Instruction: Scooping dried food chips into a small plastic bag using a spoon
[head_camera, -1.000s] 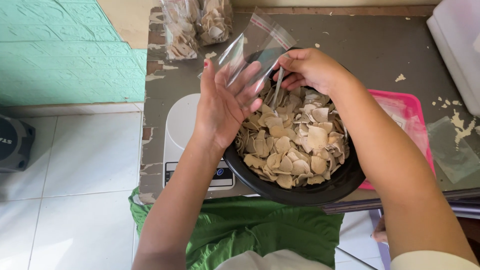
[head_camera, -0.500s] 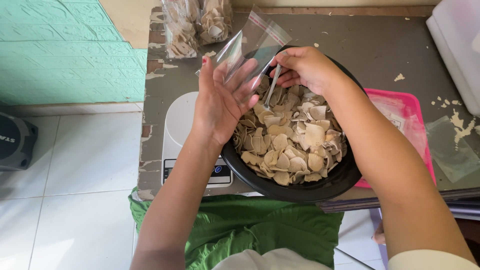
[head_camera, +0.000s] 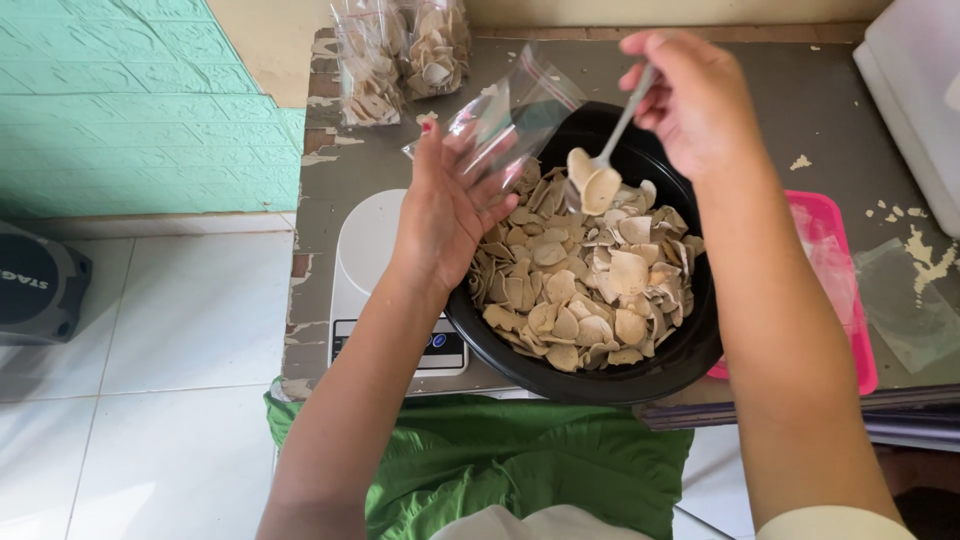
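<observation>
My left hand (head_camera: 448, 205) grips a clear plastic bag (head_camera: 505, 115), tilted open over the black bowl (head_camera: 690, 345) of beige chips (head_camera: 590, 275). My right hand (head_camera: 690, 95) pinches a metal spoon (head_camera: 605, 160), its loaded scoop raised just beside the bag's mouth, above the chips.

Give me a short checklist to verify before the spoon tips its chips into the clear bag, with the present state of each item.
1. Left hand holds the clear plastic bag: ok.
2. Bag mouth open toward the spoon: cannot tell, the film is transparent.
3. Right hand grips the spoon handle: ok.
4. Spoon carries chips: ok, a few pale pieces sit on it.
5. Spoon is above the black bowl, so spills fall back in: ok.
6. Spoon already at the bag mouth: not ok, it hangs beside the bag.
</observation>
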